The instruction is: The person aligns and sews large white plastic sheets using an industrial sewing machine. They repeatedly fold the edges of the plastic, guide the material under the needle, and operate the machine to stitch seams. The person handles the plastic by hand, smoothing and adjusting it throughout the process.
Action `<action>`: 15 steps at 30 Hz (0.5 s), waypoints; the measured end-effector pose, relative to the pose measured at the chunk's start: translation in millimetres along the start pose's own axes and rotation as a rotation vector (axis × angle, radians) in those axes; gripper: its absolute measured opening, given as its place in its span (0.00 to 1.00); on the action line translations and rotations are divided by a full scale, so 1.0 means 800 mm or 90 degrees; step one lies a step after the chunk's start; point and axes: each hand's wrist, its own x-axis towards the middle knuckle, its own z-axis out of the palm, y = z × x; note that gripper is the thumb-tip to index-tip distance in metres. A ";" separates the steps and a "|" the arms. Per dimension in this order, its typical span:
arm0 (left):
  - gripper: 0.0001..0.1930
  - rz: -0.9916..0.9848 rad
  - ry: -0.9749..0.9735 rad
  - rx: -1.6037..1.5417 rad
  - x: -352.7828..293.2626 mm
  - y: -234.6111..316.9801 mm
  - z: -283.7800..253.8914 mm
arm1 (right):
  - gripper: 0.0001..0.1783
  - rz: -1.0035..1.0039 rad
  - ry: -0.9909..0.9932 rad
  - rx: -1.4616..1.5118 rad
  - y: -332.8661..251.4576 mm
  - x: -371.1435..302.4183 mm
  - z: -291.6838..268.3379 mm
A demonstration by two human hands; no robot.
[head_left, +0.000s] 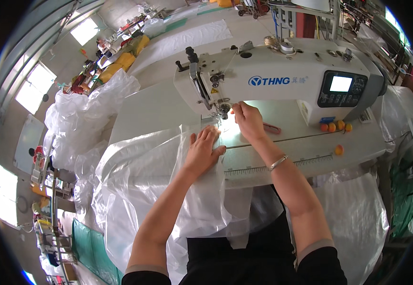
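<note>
A white industrial sewing machine (263, 76) stands across the table, its needle area lit brightly. A translucent plastic sheet (149, 161) lies over the left of the table and drapes down its front edge. My left hand (204, 149) rests on this sheet just in front of the presser foot, fingers stretched out and thumb apart. Right beside the needle area, my right hand (248, 121) is raised with its fingers curled into a pinch. Whatever may be between those fingertips is hidden or too small to name. A slim reddish tool (272, 128) lies behind the right wrist.
Several orange-red round fruits (332, 127) sit by the machine's base. A ruler scale (282, 165) runs along the table's front. Bunched plastic sheeting (78, 114) is piled at the left, and more plastic (349, 213) hangs at the right. A thread spool (286, 47) sits atop the machine.
</note>
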 end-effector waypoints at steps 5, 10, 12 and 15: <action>0.22 0.018 0.016 -0.029 0.017 -0.019 0.000 | 0.20 0.159 -0.104 0.139 -0.037 -0.022 -0.021; 0.20 -0.018 0.143 -0.306 -0.048 0.013 -0.036 | 0.18 0.200 -0.207 0.309 -0.090 -0.118 -0.084; 0.21 0.003 0.175 -0.299 -0.104 0.043 -0.067 | 0.16 0.244 -0.248 0.349 -0.087 -0.171 -0.114; 0.25 -0.026 0.192 -0.258 -0.244 0.087 -0.070 | 0.14 0.263 -0.318 0.270 -0.070 -0.245 -0.138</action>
